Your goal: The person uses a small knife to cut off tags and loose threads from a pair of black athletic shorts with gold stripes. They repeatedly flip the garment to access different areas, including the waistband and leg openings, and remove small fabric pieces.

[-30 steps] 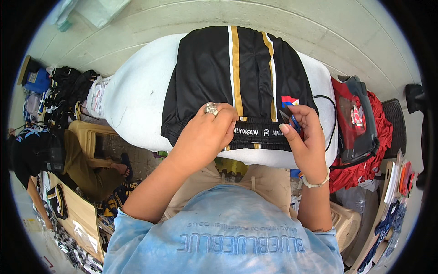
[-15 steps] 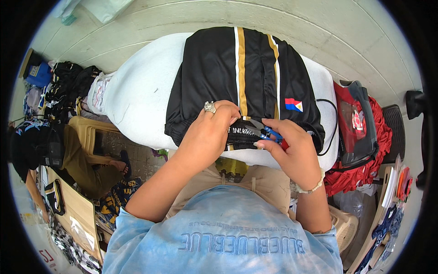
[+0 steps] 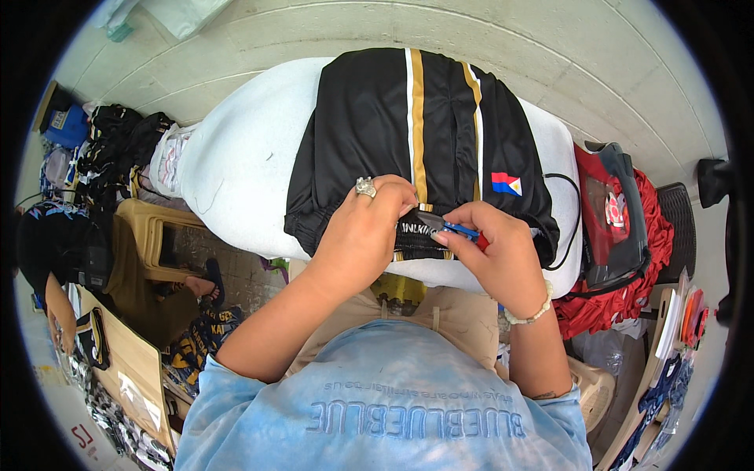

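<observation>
- A pale wall [image 3: 377, 27] stands behind the black garment [image 3: 361, 125].
- A long white padded board [image 3: 243, 149] lies under the garment, showing at its left and right.
- The garment lies directly before the person; its stripes run away from the body, and its gathered waistband [image 3: 415, 229] runs left to right on the near side.
- Red cloth [image 3: 656, 212] is heaped to the garment's right.
- The left hand [image 3: 361, 224], nearer to the garment's middle stripe, has its fingers pinched together at the waistband; I cannot tell what is between the tips.
- The right hand [image 3: 503, 247], over the waistband's right part, grips a small blue cutter [image 3: 463, 230], its blades pointing left, toward the left fingertips.
</observation>
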The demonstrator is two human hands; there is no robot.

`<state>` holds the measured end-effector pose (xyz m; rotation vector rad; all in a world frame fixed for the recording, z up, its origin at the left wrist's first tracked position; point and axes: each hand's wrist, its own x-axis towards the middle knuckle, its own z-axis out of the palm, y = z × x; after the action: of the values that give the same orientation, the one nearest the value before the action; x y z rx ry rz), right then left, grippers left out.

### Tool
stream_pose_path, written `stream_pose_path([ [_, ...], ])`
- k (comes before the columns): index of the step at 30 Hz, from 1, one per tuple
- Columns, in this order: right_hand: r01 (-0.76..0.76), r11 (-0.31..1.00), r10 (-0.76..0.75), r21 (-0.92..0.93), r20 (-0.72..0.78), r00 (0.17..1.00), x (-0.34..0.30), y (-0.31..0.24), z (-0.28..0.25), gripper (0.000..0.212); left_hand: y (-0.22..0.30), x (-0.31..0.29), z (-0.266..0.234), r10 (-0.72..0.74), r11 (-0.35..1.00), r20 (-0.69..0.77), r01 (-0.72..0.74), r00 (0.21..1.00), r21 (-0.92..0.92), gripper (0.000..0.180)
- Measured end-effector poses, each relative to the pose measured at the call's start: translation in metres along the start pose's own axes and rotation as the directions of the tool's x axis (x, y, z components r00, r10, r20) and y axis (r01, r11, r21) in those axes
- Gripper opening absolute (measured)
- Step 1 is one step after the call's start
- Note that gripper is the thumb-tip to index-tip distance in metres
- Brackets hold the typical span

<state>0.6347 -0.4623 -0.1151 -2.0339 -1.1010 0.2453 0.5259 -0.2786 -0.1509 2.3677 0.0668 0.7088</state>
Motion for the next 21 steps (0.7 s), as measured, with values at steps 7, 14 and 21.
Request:
stream_pose_path([
  [7, -0.037, 0.992, 0.049, 0.122, -0.101, 0.994, -0.006, 0.006, -0.007, 0.022, 0.002, 0.003, -0.001, -0.039, 0.999, -0.022, 0.038, 0.999, -0.015, 0.012],
  [14, -0.114, 0.799, 0.277, 0.591, -0.194, 0.941, -0.023, 0.022, -0.02, 0.026, 0.005, 0.024, -0.011, -0.41, 0.722, 0.019, 0.337, 0.912, -0.604, 0.022],
  [21, -0.098, 0.694, 0.297, 0.714, -0.158, 0.942, -0.022, 0.038, -0.014, 0.027, 0.02, 0.034, -0.005, 0.064, 0.983, 0.05, -0.055, 0.997, -0.174, 0.024],
])
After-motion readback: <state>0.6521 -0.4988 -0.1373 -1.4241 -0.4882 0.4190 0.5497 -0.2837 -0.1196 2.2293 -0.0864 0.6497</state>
